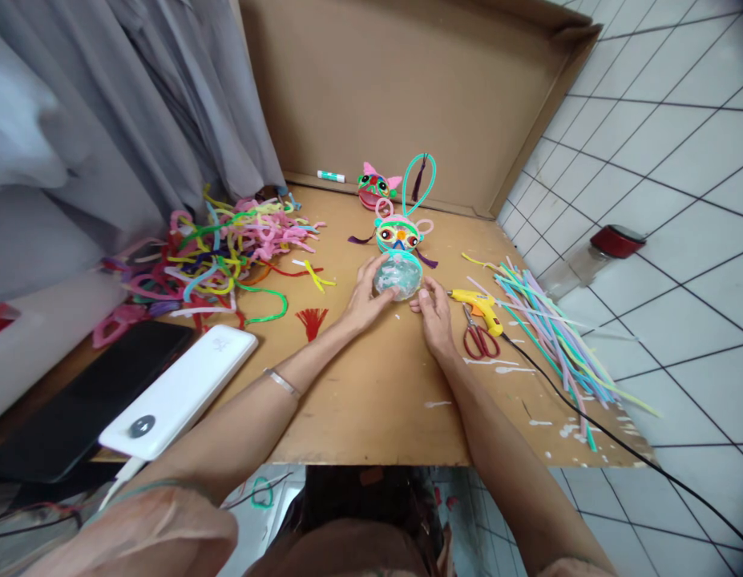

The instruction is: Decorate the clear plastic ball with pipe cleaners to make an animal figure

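My left hand (pixel 369 298) is closed around the left side of a clear plastic dome (pixel 397 277) with a turquoise pipe-cleaner rim. Its thumb lies along the near side of the dome. At the dome's right edge is my right hand (pixel 434 314), with its fingers partly bent and thumb apart; I see nothing held in it. Just behind the dome sits a finished-looking lion-head craft (pixel 398 234) with round eyes, pink loop ears, purple tassels and a tall turquoise loop. A second animal head (pixel 374 189), with pink pointed ears and a red mouth, stands farther back.
A yellow glue gun (pixel 480 309) and red-handled scissors (pixel 482 341) lie on the right, beside a bundle of straight pipe cleaners (pixel 555 336). Bent pipe cleaners (pixel 227 240) are heaped at left. A red tassel (pixel 312 322), white power bank (pixel 184 385) and black phone (pixel 94 401) lie nearer.
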The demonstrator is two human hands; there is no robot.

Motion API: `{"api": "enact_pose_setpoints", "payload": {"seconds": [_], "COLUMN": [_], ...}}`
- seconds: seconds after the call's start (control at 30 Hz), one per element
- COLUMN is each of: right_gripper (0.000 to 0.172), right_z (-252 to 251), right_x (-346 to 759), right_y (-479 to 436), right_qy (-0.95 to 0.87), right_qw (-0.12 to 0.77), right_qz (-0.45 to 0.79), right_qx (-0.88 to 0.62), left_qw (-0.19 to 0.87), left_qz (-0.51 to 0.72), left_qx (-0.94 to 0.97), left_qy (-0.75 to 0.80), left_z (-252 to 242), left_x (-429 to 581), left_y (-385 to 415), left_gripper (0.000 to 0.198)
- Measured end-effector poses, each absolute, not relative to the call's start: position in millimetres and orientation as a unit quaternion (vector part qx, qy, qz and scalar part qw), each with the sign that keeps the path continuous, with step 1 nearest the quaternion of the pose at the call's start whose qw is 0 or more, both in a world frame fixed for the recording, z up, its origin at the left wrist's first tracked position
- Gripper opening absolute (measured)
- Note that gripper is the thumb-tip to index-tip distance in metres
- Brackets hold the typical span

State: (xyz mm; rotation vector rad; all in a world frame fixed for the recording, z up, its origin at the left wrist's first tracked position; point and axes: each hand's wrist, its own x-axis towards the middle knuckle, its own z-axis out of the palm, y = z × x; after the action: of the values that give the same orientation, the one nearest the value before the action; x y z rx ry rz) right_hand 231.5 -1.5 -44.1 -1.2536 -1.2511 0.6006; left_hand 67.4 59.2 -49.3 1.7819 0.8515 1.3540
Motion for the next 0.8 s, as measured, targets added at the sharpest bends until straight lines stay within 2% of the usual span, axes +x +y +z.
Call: {"api": "enact_pose_setpoints", "payload": {"seconds": [0.5,0.8], "right_gripper": [0.047,0.046], "right_z": [-44.8,-47.2], "right_x": [226.8,225.9], "right_y": [0.7,0.4], "right_qy": [-0.528,-0.519], "right_qw": [0.607,0.605], "right_qz": [0.298,0.292], "right_qx": [-0.514,-0.528], "left_qw": [0.366,0.34], "left_qz": [0.551,0.532], "left_qx": [0.686,0.702], "left_qy": [0.304,0.33], "left_z": [-49.5,-45.9], "left_x": [71.0,69.2], "left_y": [61.2,58.4], "left_gripper": [0.071,0.062]}}
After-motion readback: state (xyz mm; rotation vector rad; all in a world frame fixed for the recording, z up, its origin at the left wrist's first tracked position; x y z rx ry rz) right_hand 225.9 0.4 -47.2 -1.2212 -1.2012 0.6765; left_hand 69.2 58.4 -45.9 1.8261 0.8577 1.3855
